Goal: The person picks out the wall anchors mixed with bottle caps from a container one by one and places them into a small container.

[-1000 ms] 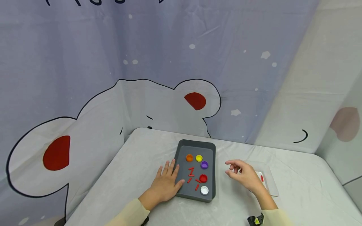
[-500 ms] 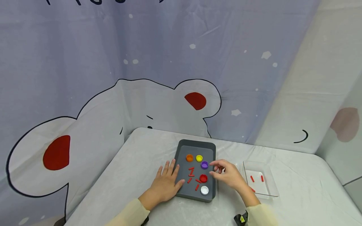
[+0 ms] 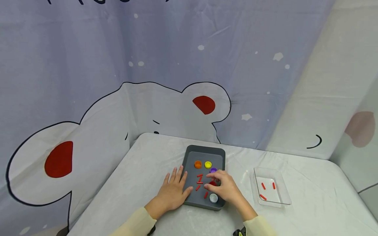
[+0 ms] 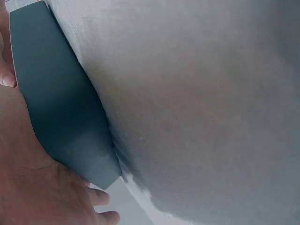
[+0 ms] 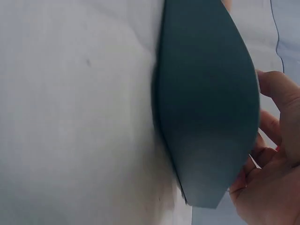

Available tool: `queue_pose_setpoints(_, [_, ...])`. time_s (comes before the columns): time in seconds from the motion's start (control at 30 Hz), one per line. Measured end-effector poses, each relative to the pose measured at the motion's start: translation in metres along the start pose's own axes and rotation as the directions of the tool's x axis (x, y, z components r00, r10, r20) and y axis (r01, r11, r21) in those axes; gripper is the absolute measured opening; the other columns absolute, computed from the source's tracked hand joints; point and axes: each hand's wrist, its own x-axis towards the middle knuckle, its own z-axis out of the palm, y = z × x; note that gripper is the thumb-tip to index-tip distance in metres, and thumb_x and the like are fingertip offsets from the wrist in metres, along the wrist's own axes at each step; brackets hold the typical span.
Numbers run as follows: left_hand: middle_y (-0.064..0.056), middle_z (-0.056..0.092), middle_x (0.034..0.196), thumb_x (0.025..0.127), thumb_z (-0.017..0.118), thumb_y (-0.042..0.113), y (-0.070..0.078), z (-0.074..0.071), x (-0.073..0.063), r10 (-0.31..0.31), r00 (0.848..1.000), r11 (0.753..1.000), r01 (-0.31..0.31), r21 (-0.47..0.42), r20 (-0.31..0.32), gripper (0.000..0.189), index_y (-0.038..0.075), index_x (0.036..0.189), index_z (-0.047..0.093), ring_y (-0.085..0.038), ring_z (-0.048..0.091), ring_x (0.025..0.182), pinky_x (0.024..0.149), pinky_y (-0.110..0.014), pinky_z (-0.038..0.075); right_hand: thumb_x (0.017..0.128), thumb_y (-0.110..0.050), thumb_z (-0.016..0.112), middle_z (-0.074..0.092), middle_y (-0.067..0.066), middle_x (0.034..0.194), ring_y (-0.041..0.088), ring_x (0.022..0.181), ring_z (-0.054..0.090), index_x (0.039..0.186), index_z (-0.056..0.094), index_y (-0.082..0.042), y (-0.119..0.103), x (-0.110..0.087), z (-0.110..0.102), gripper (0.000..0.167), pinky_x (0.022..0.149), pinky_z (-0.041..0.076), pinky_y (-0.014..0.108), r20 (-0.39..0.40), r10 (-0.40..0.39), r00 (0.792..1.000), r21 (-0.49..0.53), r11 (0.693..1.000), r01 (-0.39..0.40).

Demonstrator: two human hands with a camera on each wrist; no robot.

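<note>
A dark grey tray [image 3: 206, 149] holds several short red sticks [image 3: 198, 188] and round cap-like pieces: orange [image 3: 198, 164], yellow [image 3: 208, 165], purple [image 3: 213, 170], red [image 3: 212, 184] and white [image 3: 213, 198]. My left hand [image 3: 170, 194] rests flat with spread fingers along the tray's left edge, thumb over the rim. Over the tray's right side reaches my right hand [image 3: 226, 188], thumb and forefinger apart near a red stick, nothing seen between them. It partly hides the red and purple pieces. In the right wrist view, the tray wall [image 5: 206, 103] hides part of that hand.
To the right on the white-covered table [image 3: 322, 193] stands a clear plastic box [image 3: 284, 198] with 3 red sticks in it. A printed cloth curtain [image 3: 165, 108] rises behind the table.
My right hand has moved left from beside the clear box to over the tray, uncovering the box and its sticks. The left hand stays at the tray's edge.
</note>
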Motion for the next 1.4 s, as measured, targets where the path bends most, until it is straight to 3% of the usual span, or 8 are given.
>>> queue_pose_setpoints(0.27, [-0.016,0.013,0.169,0.106,0.037,0.054,0.002,-0.005,-0.002,0.008,1.0,1.0,-0.008,0.005,0.013,0.071,0.006,0.159,0.033,-0.041,0.012,0.155,0.12,-0.061,0.014,0.08,-0.029,0.087,0.063,0.0,0.088,0.012,0.084,0.048,0.105,0.079,-0.012,-0.009,0.001,0.016,0.031,0.077,0.034,0.036,0.031,-0.004,1.0,-0.153,0.988,0.009])
queue_pose_setpoints(0.5, [-0.016,0.012,0.169,0.107,0.035,0.054,0.003,-0.009,-0.003,0.009,1.0,1.0,-0.009,0.005,0.027,0.071,0.006,0.159,0.032,-0.04,0.012,0.155,0.12,-0.061,0.015,0.078,-0.033,0.088,0.054,-0.007,0.08,0.012,0.079,0.043,0.102,0.081,-0.016,-0.016,0.004,0.025,0.03,0.076,0.032,0.037,0.092,0.017,0.996,-0.344,0.939,0.016])
queue_pose_setpoints(0.73, [-0.017,0.013,0.169,0.107,0.037,0.053,0.003,-0.008,-0.003,0.016,1.0,1.0,-0.016,0.012,0.024,0.071,0.005,0.159,0.033,-0.041,0.012,0.154,0.12,-0.062,0.015,0.077,-0.041,0.087,0.056,-0.008,0.086,0.015,0.083,0.05,0.097,0.081,-0.016,-0.017,0.008,0.03,0.032,0.075,0.036,0.037,0.119,0.023,0.993,-0.469,0.883,0.036])
queue_pose_setpoints(1.07, [-0.016,0.013,0.169,0.107,0.035,0.055,0.003,-0.007,-0.002,0.01,1.0,0.999,-0.01,0.034,0.024,0.071,0.007,0.159,0.032,-0.04,0.013,0.155,0.12,-0.061,0.017,0.075,-0.041,0.089,0.059,-0.006,0.086,0.017,0.082,0.053,0.089,0.079,-0.016,-0.018,0.011,0.037,0.03,0.075,0.039,0.039,0.089,0.013,0.996,-0.511,0.859,0.035])
queue_pose_setpoints(1.4, [-0.017,0.014,0.169,0.107,0.039,0.052,0.004,-0.007,-0.002,0.013,1.0,1.0,-0.013,0.015,0.016,0.07,0.005,0.158,0.034,-0.041,0.013,0.154,0.119,-0.062,0.016,0.072,-0.042,0.091,0.06,-0.006,0.082,0.017,0.079,0.055,0.088,0.08,-0.016,-0.018,0.013,0.043,0.033,0.072,0.038,0.037,0.079,0.004,0.997,-0.509,0.86,0.037])
